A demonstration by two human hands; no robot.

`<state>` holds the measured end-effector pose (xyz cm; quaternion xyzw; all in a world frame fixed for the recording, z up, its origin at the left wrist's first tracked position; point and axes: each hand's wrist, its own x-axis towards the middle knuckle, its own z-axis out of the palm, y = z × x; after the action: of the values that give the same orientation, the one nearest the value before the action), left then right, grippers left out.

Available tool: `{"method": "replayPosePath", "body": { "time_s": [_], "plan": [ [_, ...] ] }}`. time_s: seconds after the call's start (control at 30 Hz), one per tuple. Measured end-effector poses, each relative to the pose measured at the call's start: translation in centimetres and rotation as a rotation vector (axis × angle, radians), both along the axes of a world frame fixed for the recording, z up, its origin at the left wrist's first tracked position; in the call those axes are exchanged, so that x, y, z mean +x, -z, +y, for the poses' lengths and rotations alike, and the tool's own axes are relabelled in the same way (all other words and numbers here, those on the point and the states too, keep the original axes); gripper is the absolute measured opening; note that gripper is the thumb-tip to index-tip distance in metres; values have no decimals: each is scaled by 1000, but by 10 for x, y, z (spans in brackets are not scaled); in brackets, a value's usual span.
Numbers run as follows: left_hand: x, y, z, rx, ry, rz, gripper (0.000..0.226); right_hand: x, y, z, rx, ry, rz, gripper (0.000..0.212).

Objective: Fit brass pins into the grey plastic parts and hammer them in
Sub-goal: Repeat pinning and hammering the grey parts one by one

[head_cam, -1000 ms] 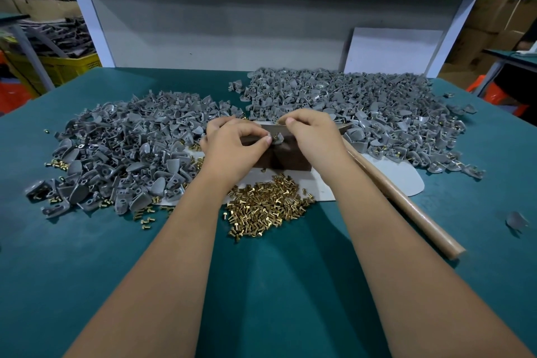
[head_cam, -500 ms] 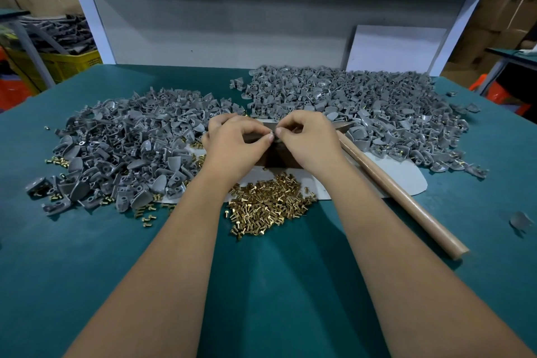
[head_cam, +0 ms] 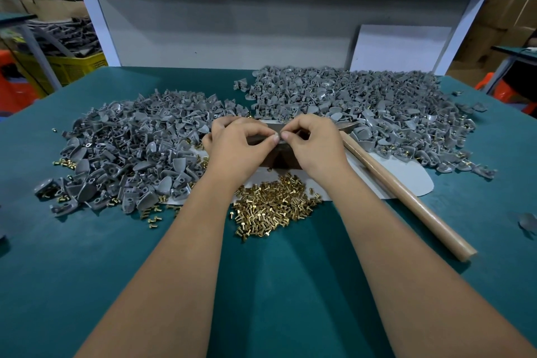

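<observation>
While both hands [head_cam: 279,145] pinch one grey part [head_cam: 279,139] | teal table [head_cam: 276,285] | cardboard boxes [head_cam: 505,29] behind

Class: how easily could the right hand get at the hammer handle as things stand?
Probably easily: the handle lies bare on the table just right of the right hand, nothing over it. But that hand is pinching a grey part and must let go first.

Curled fingers of the left hand [head_cam: 238,144] and right hand [head_cam: 312,144] hide the small grey plastic part [head_cam: 278,136] pinched between them, and cover most of the dark brown block [head_cam: 279,158].
</observation>
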<state>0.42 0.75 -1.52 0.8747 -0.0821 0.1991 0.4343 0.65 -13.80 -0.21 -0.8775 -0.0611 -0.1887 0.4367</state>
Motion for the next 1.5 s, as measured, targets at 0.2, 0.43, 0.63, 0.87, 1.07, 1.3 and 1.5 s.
{"method": "replayPosePath", "body": {
  "time_s": [0.2, 0.43, 0.63, 0.87, 1.07, 1.3, 1.5],
  "plan": [
    [3, 1, -4, 39, -25, -9, 26, 0, -5, 4, -62, 9, -1, 30],
    [3, -1, -2, 48, -23, 12, 26, -1, 4, 1, -40, -3, -47, 12],
    [3, -3, -3, 42, -3, 36, 25, -1, -1, -3, 296, -10, 41, 26],
    [2, -4, -2, 47, 4, 20, 25, 1, 1, 0, 82, 3, 19, 5],
    [1, -3, -4, 28, -5, 5, 23, 1, -3, 1, 15, 29, -38, 5],
    [4, -2, -5, -25, 30, -6, 31, 7, -6, 4, -49, 70, 2, 16],
    [3, -2, -4, -27, 25, 24, 24, 4, -1, 4, -4, 80, -1, 10]
  ]
}}
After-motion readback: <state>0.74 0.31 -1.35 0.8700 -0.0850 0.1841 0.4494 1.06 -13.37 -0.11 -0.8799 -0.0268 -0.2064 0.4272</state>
